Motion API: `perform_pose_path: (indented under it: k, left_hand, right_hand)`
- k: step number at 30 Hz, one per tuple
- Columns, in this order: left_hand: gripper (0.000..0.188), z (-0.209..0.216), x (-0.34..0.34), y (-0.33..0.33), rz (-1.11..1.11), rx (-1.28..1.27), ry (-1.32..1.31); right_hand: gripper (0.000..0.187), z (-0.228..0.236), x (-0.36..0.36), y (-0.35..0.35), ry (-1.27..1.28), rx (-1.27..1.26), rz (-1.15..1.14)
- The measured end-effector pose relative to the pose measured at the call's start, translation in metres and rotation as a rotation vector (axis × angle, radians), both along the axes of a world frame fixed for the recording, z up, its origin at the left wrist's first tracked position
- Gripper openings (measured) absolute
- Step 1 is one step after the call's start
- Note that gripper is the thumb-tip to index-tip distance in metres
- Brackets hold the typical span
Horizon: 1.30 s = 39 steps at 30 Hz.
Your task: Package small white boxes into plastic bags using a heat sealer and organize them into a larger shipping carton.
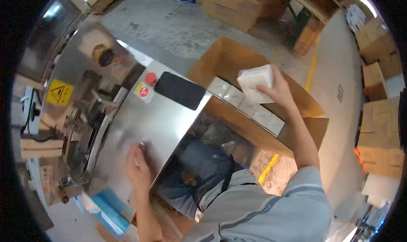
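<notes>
My right hand [280,89] grips a white wrapped pack [255,77], block-shaped, and holds it tilted above an open cardboard carton [250,120]. Inside that carton stands a row of similar white packs [248,105]. My left hand [137,165] is low over the steel tabletop [159,123], somewhat blurred, its fingers extended with no object visible in them. Just by its fingertips is a small shiny round thing [142,145] that I cannot identify.
A black phone [180,90] lies on the tabletop next to a red push button [151,78]. At the left stands a machine with a clear cover and yellow warning label [59,92]. Blue-and-white packaging [110,210] sits at lower left. Stacked cartons [379,136] line the right.
</notes>
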State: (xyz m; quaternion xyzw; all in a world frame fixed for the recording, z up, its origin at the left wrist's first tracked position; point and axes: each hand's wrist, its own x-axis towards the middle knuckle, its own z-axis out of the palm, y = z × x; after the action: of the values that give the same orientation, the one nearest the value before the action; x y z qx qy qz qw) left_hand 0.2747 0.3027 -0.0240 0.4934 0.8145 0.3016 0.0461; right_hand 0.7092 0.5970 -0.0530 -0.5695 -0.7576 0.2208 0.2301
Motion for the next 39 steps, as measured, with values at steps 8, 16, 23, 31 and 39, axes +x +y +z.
perform_pose_path:
  k: [8, 16, 23, 31, 39]
  left_hand:
    - [0.038, -0.035, 0.036, 0.019, -0.161, -0.086, 0.257]
    - [0.041, -0.029, 0.038, 0.026, -0.155, -0.177, 0.280]
    - [0.043, -0.030, 0.035, 0.027, -0.173, -0.212, 0.294]
    - [0.043, -0.029, 0.034, 0.027, -0.175, -0.240, 0.290]
    - [0.044, -0.028, 0.035, 0.026, -0.168, -0.240, 0.300]
  right_hand:
    - [0.107, -0.218, 0.010, 0.056, -0.154, -0.351, 0.143]
    - [0.072, -0.306, -0.032, 0.069, 0.627, -0.904, -0.386]
    - [0.051, -0.374, -0.080, 0.028, 0.488, -1.284, -0.376]
    - [0.085, -0.366, -0.104, 0.040, 0.601, -1.236, -0.262]
    - [0.054, -0.380, -0.077, 0.056, 0.478, -1.444, -0.126]
